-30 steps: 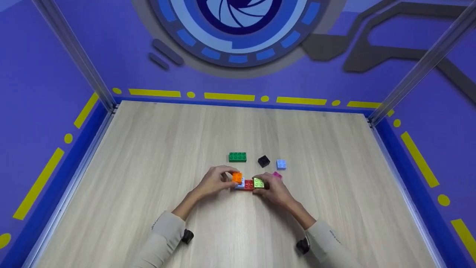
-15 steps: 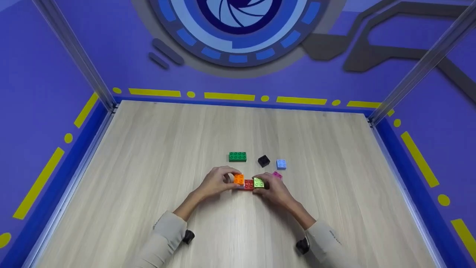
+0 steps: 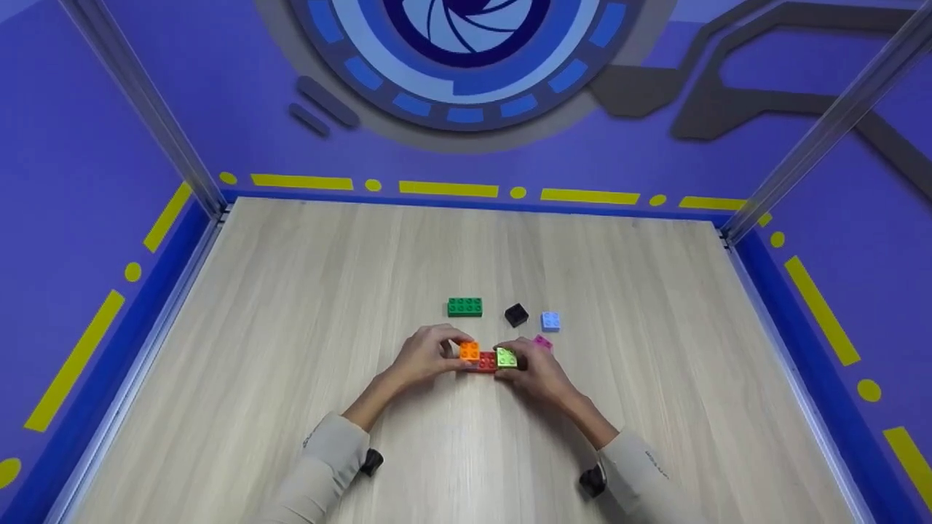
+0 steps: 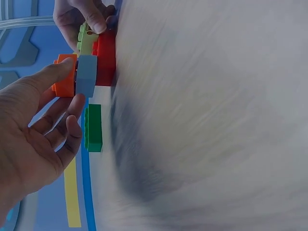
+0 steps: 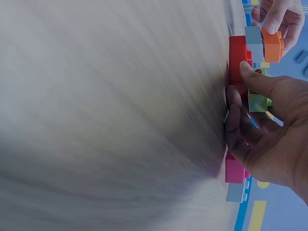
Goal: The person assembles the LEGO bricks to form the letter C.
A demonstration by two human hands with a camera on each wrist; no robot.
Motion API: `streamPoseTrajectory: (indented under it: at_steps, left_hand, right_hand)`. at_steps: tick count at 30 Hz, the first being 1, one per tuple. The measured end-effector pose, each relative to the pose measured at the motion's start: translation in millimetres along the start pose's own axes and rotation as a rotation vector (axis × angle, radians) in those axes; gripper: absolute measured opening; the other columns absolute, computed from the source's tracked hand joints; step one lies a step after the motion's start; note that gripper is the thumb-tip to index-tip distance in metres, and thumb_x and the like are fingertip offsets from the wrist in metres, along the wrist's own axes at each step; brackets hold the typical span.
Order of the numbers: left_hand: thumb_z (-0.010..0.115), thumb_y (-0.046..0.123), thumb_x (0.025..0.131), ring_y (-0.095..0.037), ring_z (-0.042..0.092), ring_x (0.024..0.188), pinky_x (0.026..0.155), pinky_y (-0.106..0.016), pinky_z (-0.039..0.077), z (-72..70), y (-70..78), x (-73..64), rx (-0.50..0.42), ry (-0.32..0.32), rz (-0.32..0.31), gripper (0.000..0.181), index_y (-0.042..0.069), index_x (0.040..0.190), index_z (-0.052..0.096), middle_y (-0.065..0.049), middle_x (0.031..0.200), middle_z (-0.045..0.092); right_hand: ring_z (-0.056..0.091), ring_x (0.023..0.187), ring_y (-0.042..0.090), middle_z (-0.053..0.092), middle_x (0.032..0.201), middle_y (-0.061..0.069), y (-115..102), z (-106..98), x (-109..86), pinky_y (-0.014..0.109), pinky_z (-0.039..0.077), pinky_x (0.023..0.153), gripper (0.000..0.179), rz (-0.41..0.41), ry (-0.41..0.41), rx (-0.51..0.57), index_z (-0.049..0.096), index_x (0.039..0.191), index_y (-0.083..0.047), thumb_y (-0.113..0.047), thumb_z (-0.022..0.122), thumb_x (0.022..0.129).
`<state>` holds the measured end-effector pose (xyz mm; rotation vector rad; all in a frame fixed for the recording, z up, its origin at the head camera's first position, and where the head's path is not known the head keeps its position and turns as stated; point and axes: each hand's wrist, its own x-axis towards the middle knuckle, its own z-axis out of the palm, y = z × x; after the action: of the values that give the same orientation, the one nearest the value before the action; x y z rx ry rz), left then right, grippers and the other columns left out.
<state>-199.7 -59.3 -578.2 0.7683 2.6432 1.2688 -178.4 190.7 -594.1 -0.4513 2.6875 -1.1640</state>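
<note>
A red brick (image 3: 487, 362) lies on the table, with a light blue brick (image 4: 86, 76) on its left end and a light green brick (image 3: 507, 357) on its right end. My left hand (image 3: 428, 355) pinches an orange brick (image 3: 470, 351) between thumb and fingers, right over the light blue brick. In the left wrist view a narrow gap with studs shows between the orange and light blue bricks. My right hand (image 3: 539, 370) grips the light green brick at the right end, its thumb also touching the red brick. The light blue brick is mostly hidden in the head view.
Behind the hands lie a green brick (image 3: 465, 307), a black brick (image 3: 516, 315) and another light blue brick (image 3: 550, 322). A pink brick (image 3: 542, 342) sits just behind the right hand, partly covered. Blue panels (image 3: 466, 167) enclose the table's back and sides.
My left hand has moved slightly right, bringing the orange brick from the left edge of the light blue brick to over it. The right hand has stayed in place.
</note>
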Motion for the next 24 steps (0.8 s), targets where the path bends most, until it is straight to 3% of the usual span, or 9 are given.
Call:
streamPoseTrajectory:
  at_steps: [13,19,24]
  left_hand:
    - [0.088,0.028,0.08,-0.021,0.069,0.079,0.064,-0.023,0.043,-0.9,9.7,3.9,0.127,-0.023,-0.042,0.032,0.014,0.108,0.079,0.0,0.097,0.074]
    - [0.09,0.022,0.077,-0.01,0.055,0.076,0.065,-0.025,0.039,-3.5,13.8,11.0,0.132,-0.055,-0.09,0.03,0.015,0.104,0.08,0.0,0.096,0.075]
    - [0.091,0.022,0.076,-0.013,0.059,0.079,0.066,-0.026,0.042,-3.3,9.3,12.6,0.114,-0.06,-0.071,0.031,0.014,0.103,0.079,-0.001,0.095,0.073]
  right_hand:
    - [0.061,0.103,0.016,0.07,0.114,0.006,1.8,0.7,-1.6,0.043,0.052,0.095,0.039,0.01,0.01,0.008,0.071,0.125,-0.009,-0.014,0.081,0.087]
    - [0.063,0.107,0.018,0.071,0.117,0.006,2.3,0.7,-2.3,0.047,0.052,0.099,0.04,0.019,0.015,-0.002,0.07,0.126,-0.01,-0.015,0.08,0.088]
    - [0.061,0.105,0.017,0.07,0.116,0.007,-0.2,-0.8,-0.1,0.044,0.051,0.098,0.041,0.026,0.004,0.014,0.07,0.127,-0.009,-0.015,0.081,0.087]
